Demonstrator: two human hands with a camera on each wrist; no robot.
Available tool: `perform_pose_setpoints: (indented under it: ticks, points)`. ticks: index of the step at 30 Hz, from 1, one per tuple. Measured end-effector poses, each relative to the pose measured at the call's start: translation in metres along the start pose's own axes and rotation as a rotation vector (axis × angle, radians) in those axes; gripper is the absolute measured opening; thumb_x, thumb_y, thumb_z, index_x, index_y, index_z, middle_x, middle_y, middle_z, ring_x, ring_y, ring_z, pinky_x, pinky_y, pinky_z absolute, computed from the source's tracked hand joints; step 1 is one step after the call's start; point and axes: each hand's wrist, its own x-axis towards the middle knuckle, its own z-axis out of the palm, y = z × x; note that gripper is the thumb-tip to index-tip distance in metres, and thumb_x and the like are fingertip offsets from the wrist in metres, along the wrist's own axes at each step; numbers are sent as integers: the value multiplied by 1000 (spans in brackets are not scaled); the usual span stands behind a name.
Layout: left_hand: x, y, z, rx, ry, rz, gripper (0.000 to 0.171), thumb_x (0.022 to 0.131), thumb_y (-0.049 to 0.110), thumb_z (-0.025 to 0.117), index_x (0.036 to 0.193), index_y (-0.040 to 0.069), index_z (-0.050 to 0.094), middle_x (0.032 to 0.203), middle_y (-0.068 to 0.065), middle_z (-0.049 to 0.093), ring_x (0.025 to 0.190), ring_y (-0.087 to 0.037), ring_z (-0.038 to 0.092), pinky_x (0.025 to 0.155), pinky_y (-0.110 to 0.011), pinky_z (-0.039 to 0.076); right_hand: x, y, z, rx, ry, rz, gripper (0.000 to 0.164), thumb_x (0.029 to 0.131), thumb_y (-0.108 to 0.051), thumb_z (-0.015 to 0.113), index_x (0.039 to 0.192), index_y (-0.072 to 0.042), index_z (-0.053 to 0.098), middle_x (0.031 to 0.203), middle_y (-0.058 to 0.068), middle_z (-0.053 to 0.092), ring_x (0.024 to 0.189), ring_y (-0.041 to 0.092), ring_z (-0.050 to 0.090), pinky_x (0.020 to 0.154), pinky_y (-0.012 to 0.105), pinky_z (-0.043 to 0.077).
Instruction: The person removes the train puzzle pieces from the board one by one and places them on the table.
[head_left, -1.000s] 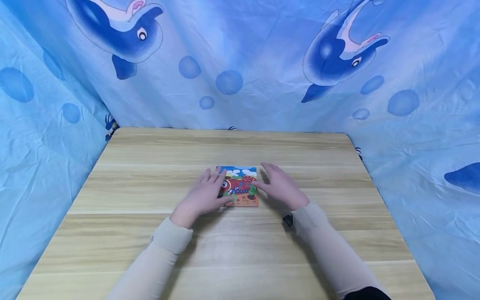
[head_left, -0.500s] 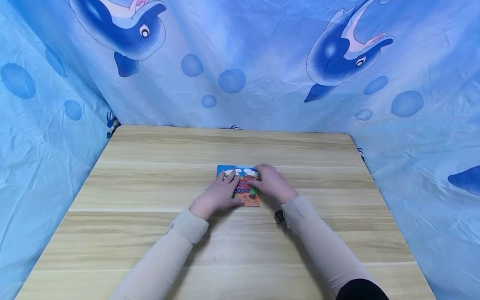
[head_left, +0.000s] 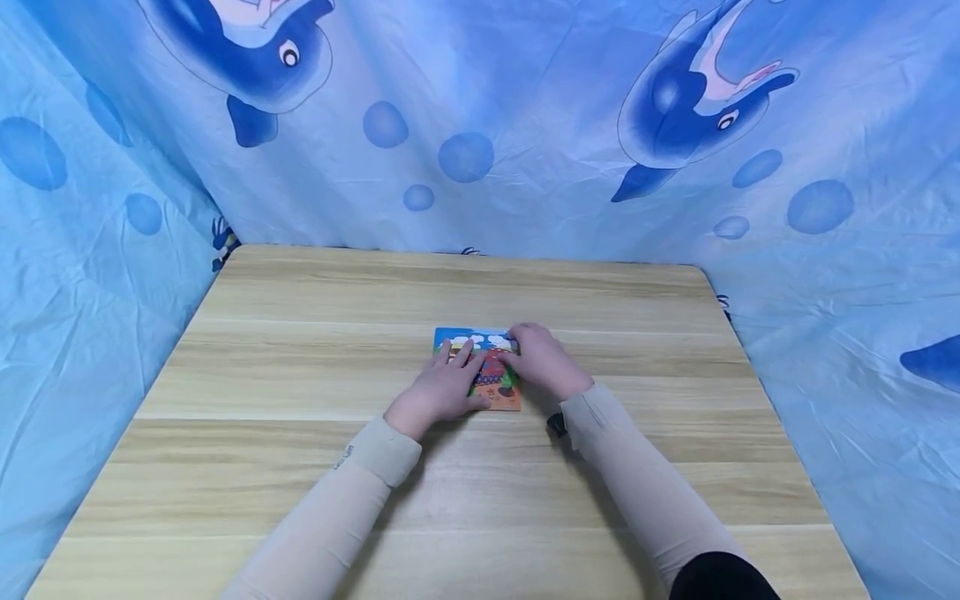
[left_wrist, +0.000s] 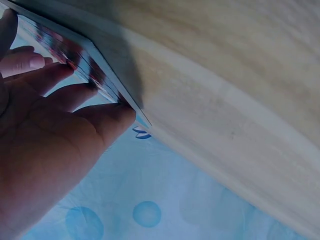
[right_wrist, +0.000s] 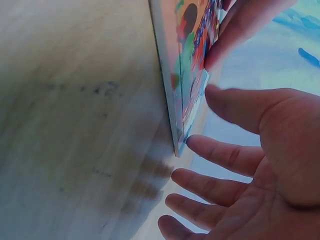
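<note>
A thin square picture board (head_left: 480, 335), perhaps a jigsaw puzzle, lies flat on the wooden table, printed with blue sky, clouds, a red vehicle-like figure and orange ground. My left hand (head_left: 438, 390) rests over its left half with fingers spread; in the left wrist view the fingertips of the left hand (left_wrist: 60, 130) touch its face. At the right edge is my right hand (head_left: 546, 363). In the right wrist view the right hand (right_wrist: 250, 150) has its thumb just over the face and its index fingertip by a corner, the other fingers beyond the edge. Part of the picture is covered.
The wooden table (head_left: 315, 317) spreads around the board. A blue curtain (head_left: 540, 150) with dolphins and bubbles hangs behind and at both sides. A dark band (head_left: 557, 425) shows at my right wrist.
My left hand has slid to the right, farther onto the board. My right hand has come left to its right edge. Over the last half second both have barely moved.
</note>
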Motion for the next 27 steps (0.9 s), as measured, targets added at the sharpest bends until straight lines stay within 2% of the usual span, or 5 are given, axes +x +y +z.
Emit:
perform_pose_setpoints:
  ticks: [6,11,19,23,27]
  points:
    - [0,1,-1,13,1,8,82,96,54,66,161,18,34,166,-19,19,146,-55,10,116,-61,20,5,-3,-2,17,1,23,29,104,-19,61,125,0,63,123,16,61,114,31,57,99,46,48]
    - [1,2,-2,26,-19,5,78,96,55,64,161,25,34,166,-19,17,146,-56,9,116,-62,21,8,-3,-2,35,3,38,23,104,-17,59,120,-1,64,117,14,60,108,29,57,95,44,50]
    - [3,1,-1,64,-10,11,78,96,57,63,161,26,34,166,-19,19,145,-57,11,115,-62,23,9,1,-2,157,84,42,22,99,-19,69,115,-5,64,104,8,61,88,21,60,74,34,55]
    - [3,2,-1,60,-13,9,77,95,57,64,161,26,36,166,-19,19,145,-57,11,115,-63,23,9,3,-3,231,94,51,21,97,-19,73,113,-9,64,99,5,63,86,20,61,73,34,55]
    - [3,1,-1,53,-24,-4,78,95,57,64,161,28,34,166,-18,17,146,-56,10,115,-62,21,10,4,-3,307,114,46,18,93,-12,76,107,-10,64,96,3,65,87,19,64,75,34,56]
